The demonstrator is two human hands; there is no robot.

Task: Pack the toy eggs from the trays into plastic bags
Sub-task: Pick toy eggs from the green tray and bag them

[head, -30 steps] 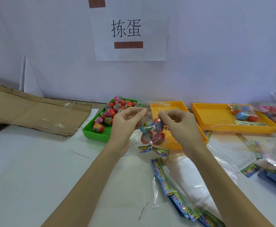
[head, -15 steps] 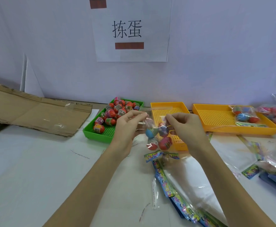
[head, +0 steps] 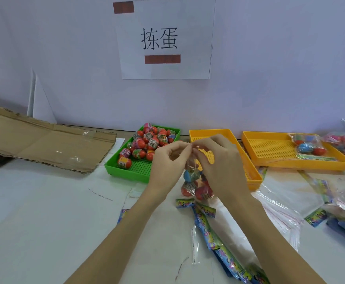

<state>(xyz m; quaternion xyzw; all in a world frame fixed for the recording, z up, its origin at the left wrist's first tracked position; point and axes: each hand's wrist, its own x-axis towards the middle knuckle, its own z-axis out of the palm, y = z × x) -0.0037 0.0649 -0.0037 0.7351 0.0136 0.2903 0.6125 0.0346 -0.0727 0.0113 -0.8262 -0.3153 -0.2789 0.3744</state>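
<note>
1. Clear plastic bag (head: 196, 182) hangs between my two hands above the bench (head: 44, 212), holding a few toy eggs, one blue and the others red.
2. My left hand (head: 168, 162) and right hand (head: 218, 160) meet at the bag's gathered top, fingers (head: 185, 147) pinched together on the plastic.
3. Behind my left hand, the green tray (head: 134, 171) holds many loose toy eggs (head: 150, 141), mostly toward the bench's far edge.
4. Two yellow trays sit to the right; the farther yellow tray (head: 274, 160) carries a packed bag (head: 307, 145).
5. Empty bags (head: 286, 203) lie near the bench's right edge.
</note>
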